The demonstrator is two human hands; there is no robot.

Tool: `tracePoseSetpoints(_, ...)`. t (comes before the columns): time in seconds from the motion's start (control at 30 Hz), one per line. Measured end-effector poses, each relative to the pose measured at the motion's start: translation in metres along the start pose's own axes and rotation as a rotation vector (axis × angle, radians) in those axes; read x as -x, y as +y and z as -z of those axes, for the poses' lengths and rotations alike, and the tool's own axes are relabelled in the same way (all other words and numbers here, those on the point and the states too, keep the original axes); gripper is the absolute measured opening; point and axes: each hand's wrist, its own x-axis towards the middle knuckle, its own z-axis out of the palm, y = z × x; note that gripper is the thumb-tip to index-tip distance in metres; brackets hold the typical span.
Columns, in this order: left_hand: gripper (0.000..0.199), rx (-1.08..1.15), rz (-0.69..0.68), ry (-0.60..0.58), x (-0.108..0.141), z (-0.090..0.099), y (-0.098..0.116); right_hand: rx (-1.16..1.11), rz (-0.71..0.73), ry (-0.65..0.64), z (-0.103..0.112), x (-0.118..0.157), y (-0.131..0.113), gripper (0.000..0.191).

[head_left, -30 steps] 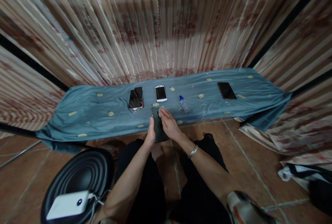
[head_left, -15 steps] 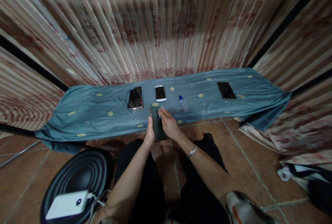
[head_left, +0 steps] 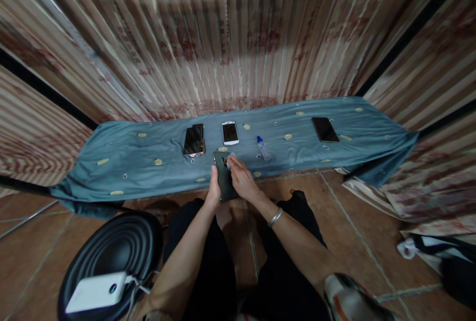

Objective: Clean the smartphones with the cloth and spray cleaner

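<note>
A dark green smartphone [head_left: 226, 182] is held over my lap with its back and camera lenses facing up. My left hand [head_left: 213, 189] grips its left edge, thumb along the side. In my right hand [head_left: 241, 177] the fingers pinch a small whitish cloth or wipe [head_left: 231, 156], pressed near the cameras at the phone's top. Beyond the phone, a white smartphone [head_left: 230, 133] lies face up on the blue cloth. Right of that is a small clear bottle with a blue cap [head_left: 264, 148].
Stacked dark phones [head_left: 194, 140] lie at left on the cloth-covered bench [head_left: 141, 162]; another dark phone [head_left: 325, 129] lies at right. Patterned curtains [head_left: 253, 38] hang behind and beside. A white power bank [head_left: 96, 292] with cables rests on a round black stool [head_left: 111, 251] at lower left.
The held phone has shifted slightly left and turned a little, showing more of its camera lenses. Both hands keep their holds; the things on the bench stay put.
</note>
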Motion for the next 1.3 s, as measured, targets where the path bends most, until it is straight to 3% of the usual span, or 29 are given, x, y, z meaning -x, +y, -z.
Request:
tracePoseSetpoints(0.67, 0.058, -0.017, -0.034, 0.01, -0.003, 0.001, -0.002, 0.056, 0.044, -0.05, 0.005, 0.004, -0.012, 0.051)
tracePoseSetpoints(0.9, 0.062, 0.02, -0.019, -0.029, -0.006, 0.003, -0.001, 0.056, -0.017, -0.059, 0.004, 0.002, -0.012, 0.051)
tracePoseSetpoints(1.3, 0.061, -0.022, -0.058, 0.017, -0.008, 0.009, 0.0, 0.03, 0.107, -0.062, 0.002, 0.012, -0.019, 0.053)
